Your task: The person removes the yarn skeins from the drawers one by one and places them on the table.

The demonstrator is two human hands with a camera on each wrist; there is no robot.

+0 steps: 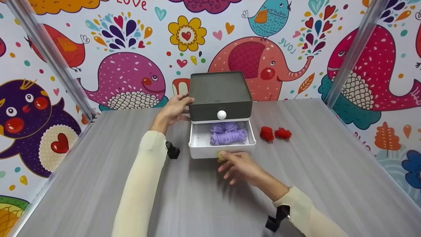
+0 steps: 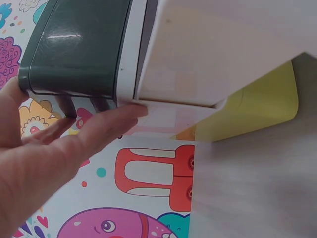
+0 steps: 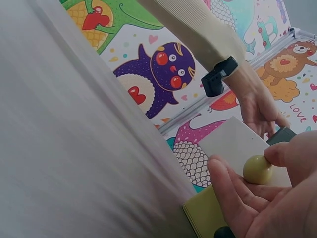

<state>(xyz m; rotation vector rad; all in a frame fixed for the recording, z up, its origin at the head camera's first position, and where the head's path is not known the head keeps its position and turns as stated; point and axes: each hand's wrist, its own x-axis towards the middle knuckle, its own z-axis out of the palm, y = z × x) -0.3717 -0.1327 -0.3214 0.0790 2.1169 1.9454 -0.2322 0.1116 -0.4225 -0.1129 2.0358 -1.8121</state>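
Note:
A small desktop drawer box (image 1: 218, 89) has a dark green top unit with a white knob (image 1: 222, 115). Below it, a white drawer (image 1: 204, 152) is pulled out, with a lilac yarn skein (image 1: 228, 134) lying inside. My left hand (image 1: 174, 110) holds the box's left side, thumb at the dark top edge and fingers along the side. At the drawer front, my right hand (image 1: 243, 168) pinches a yellow-green round knob (image 3: 257, 169) between thumb and fingers. Beneath the white drawer, a yellow-green lower section (image 2: 262, 106) shows in the left wrist view.
Two small red yarn bundles (image 1: 266, 134) lie on the grey table (image 1: 312, 177) to the right of the box. Behind the table stands a wall with printed cartoon animals (image 1: 131, 75). Metal posts (image 1: 62, 65) rise at both back corners.

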